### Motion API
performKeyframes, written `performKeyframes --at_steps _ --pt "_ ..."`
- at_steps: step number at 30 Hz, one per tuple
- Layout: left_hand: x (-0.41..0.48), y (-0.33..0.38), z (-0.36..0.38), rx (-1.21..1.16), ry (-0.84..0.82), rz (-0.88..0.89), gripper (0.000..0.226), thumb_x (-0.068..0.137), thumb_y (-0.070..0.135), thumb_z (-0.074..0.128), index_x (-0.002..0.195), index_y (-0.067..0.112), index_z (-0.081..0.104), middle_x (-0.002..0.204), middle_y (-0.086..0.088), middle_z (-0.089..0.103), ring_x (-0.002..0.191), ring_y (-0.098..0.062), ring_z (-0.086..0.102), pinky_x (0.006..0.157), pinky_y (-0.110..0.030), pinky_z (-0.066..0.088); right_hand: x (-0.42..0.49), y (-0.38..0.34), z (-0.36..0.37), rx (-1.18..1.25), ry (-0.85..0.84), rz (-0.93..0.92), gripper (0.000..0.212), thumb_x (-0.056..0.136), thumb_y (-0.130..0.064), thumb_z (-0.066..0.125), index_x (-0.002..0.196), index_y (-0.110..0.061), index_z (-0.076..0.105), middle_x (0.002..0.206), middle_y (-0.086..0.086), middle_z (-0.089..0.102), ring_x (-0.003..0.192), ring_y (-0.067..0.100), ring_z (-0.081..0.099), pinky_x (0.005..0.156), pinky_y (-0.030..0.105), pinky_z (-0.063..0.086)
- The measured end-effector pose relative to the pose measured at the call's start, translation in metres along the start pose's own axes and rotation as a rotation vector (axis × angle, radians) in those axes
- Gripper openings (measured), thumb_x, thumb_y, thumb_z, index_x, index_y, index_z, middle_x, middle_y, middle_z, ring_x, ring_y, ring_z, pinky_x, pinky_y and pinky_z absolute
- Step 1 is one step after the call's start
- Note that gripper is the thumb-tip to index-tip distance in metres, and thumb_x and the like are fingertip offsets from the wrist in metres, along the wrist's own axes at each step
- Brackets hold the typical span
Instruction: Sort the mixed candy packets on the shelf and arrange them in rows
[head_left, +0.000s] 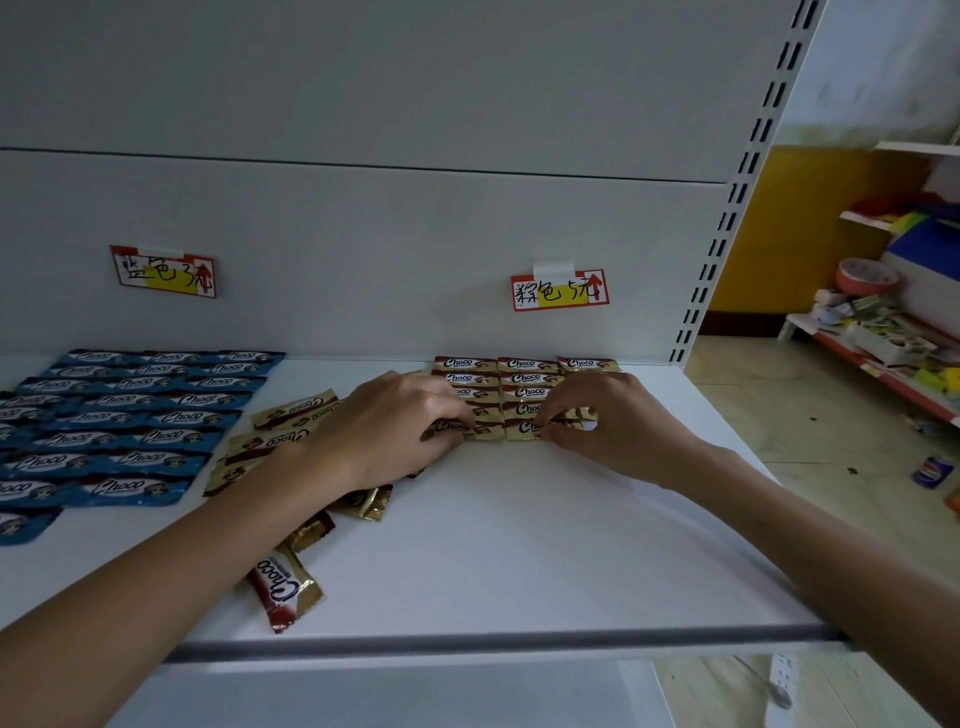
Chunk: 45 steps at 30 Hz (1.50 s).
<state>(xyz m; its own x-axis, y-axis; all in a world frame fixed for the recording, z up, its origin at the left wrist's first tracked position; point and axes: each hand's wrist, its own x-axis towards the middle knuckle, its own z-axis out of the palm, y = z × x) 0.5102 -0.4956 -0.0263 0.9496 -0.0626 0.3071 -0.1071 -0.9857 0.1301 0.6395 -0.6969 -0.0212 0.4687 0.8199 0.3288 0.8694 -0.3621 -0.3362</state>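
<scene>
Blue Choco packets (135, 415) lie in several neat rows at the shelf's left. Brown-and-gold Choco packets (524, 379) form rows at the back right, under a handwritten label (559, 291). My left hand (395, 426) pinches the front-row brown packet (452, 428) at its left end. My right hand (608, 421) pinches the neighbouring front-row brown packet (527, 428). A loose heap of brown packets (280, 431) lies under and left of my left forearm, and one stray brown packet (283, 587) sits near the front edge.
The white shelf board (519, 545) has bare room in front of the brown rows. A second label (163, 273) hangs on the back panel above the blue rows. A slotted upright (737, 208) bounds the shelf on the right; cluttered racks (883, 332) stand beyond.
</scene>
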Motion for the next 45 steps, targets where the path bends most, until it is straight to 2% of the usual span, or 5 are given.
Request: performKeyframes --at_steps 14,23,29,37,45 --pt "-0.073 -0.011 -0.03 -0.132 0.029 -0.135 0.049 0.073 0.057 0.037 0.105 0.033 0.066 0.101 0.022 0.059 0.098 0.005 0.048 0.088 -0.022 0.042 0.017 -0.068 0.03 0.101 -0.001 -0.264 0.017 0.082 -0.014 0.069 0.099 -0.013 0.072 0.098 -0.001 0.07 0.078 -0.004 0.05 0.069 0.005 0.036" --pt "-0.084 -0.016 -0.034 -0.089 -0.005 -0.136 0.05 0.069 0.066 0.042 0.096 0.033 0.068 0.1 0.021 0.058 0.097 0.002 0.049 0.087 -0.03 0.044 0.016 -0.081 0.038 0.019 -0.094 -0.302 0.016 0.079 -0.013 0.062 0.093 -0.014 0.07 0.087 -0.001 0.068 0.076 0.017 0.062 0.068 0.038 0.052" --pt "-0.07 -0.003 -0.036 -0.212 0.157 -0.089 0.02 0.074 0.022 0.075 0.076 0.033 0.059 0.08 0.018 0.057 0.084 -0.001 0.052 0.072 -0.02 0.043 0.003 -0.067 0.023 0.063 0.02 -0.161 0.022 0.081 -0.007 0.058 0.097 -0.014 0.071 0.083 -0.002 0.07 0.073 0.015 0.061 0.066 0.032 0.05" --pt "-0.042 0.03 -0.016 -0.314 -0.036 0.063 0.035 0.066 0.064 0.06 0.085 0.036 0.068 0.086 0.022 0.064 0.083 0.0 0.059 0.07 -0.014 0.043 -0.051 -0.036 -0.009 -0.155 0.11 -0.194 0.016 0.074 -0.015 0.056 0.079 -0.017 0.071 0.081 -0.006 0.068 0.076 0.013 0.061 0.064 0.026 0.052" --pt "-0.049 0.028 -0.018 -0.298 0.014 -0.044 0.019 0.078 0.027 0.072 0.094 0.035 0.065 0.086 0.027 0.056 0.086 0.009 0.05 0.068 -0.004 0.034 -0.062 -0.025 -0.006 -0.017 0.109 -0.124 0.016 0.081 -0.018 0.068 0.097 -0.019 0.07 0.097 -0.007 0.067 0.089 0.01 0.06 0.079 0.026 0.051"
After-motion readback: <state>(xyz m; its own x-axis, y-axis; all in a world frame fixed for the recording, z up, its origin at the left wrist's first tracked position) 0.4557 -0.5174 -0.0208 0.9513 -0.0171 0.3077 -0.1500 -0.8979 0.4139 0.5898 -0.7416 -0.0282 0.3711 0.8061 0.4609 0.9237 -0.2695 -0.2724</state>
